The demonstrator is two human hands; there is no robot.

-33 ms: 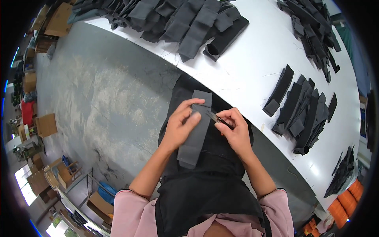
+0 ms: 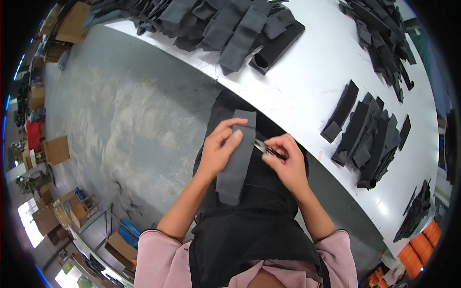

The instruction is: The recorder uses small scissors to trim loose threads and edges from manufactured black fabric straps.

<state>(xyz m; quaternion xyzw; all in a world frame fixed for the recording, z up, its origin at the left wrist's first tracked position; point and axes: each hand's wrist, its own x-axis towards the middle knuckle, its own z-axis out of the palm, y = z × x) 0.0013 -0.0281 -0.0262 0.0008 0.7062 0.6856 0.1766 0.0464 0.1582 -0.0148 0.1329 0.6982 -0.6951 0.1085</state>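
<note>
Holding a grey strip (image 2: 234, 165) lengthwise over my dark apron (image 2: 249, 235), my left hand (image 2: 218, 146) has its thumb and fingers closed on the far part, from the left side; my right hand (image 2: 288, 156) is wrapped narrowly round small snips (image 2: 260, 146), their tips at the strip's right edge, though I cannot tell whether they touch it; I judge this piece unfinished, since the blades are right at it; more dark pieces lie on the white table (image 2: 302, 81), in a big heap (image 2: 211, 24) far left, another heap (image 2: 384, 43) far right, a smaller bunch (image 2: 367, 139) on the right and a dark pile (image 2: 415, 211) nearer; which are done and which are left, I cannot tell; the table's edge slants from far left to near right, just beside my right hand, so room looks tight there; on my left, the grey floor (image 2: 134, 91) leaves my elbow a wide berth.
</note>
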